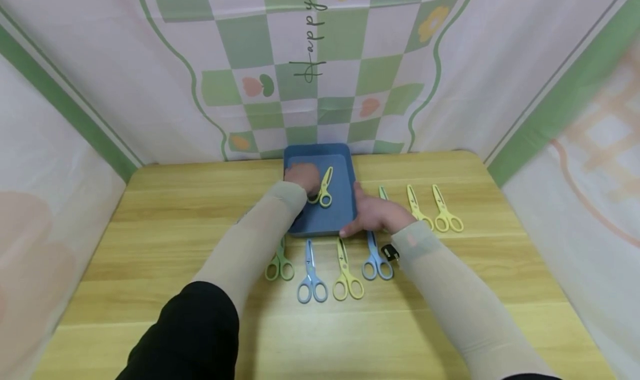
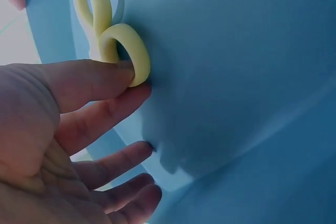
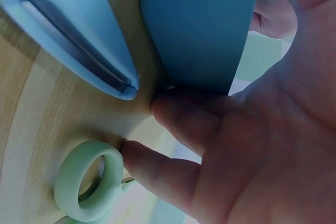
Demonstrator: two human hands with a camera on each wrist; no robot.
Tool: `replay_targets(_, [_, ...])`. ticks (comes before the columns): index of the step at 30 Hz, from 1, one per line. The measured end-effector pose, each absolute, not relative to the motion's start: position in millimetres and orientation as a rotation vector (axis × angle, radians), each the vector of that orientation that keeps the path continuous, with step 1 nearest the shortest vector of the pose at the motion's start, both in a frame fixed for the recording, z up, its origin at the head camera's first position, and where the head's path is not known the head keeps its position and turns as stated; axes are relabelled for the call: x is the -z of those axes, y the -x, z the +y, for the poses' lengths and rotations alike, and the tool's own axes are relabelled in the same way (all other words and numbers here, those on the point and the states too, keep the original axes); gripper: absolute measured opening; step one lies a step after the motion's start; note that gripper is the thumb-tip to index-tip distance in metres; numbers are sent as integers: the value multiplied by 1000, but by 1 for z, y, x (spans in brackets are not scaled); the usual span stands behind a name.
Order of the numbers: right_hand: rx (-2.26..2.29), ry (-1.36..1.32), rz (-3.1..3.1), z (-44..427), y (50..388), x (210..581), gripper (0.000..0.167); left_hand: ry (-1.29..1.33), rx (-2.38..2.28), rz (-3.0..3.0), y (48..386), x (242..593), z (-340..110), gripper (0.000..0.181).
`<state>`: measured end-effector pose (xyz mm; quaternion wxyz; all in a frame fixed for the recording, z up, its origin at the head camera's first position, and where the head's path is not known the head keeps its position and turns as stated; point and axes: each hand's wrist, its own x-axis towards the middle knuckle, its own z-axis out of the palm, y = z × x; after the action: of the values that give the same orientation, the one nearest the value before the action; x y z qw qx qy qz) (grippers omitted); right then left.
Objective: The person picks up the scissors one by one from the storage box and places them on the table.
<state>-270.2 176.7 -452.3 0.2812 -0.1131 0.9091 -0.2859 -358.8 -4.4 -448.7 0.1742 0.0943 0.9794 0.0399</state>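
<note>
My left hand (image 1: 302, 178) reaches into a blue tray (image 1: 320, 148) at the back of the table. In the left wrist view, its thumb and forefinger pinch one handle loop of yellow scissors (image 2: 137, 59); the other fingers are spread loosely. The yellow scissors (image 1: 327, 186) lie in the tray, blades pointing away. My right hand (image 1: 376, 211) rests against the tray's right side, its thumb at the near right corner. Seen from the right wrist, its extended fingers touch the tray wall (image 3: 197, 30), near blue scissors (image 3: 79, 40) and a green scissors handle (image 3: 65, 190).
In front of the tray lie green scissors (image 1: 280, 260), blue scissors (image 1: 310, 277) and yellow scissors (image 1: 344, 270). Two yellow pairs, one the far-right scissors (image 1: 441, 202), lie right of my right hand. A small black object (image 1: 390, 251) sits by my right wrist. A patterned curtain (image 1: 240, 41) borders the table.
</note>
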Motion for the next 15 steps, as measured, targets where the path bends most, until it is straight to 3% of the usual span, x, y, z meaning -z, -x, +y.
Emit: replay_targets(15, [758, 311, 2446, 175, 268, 451, 143, -274, -169, 2827, 357, 444, -10, 12])
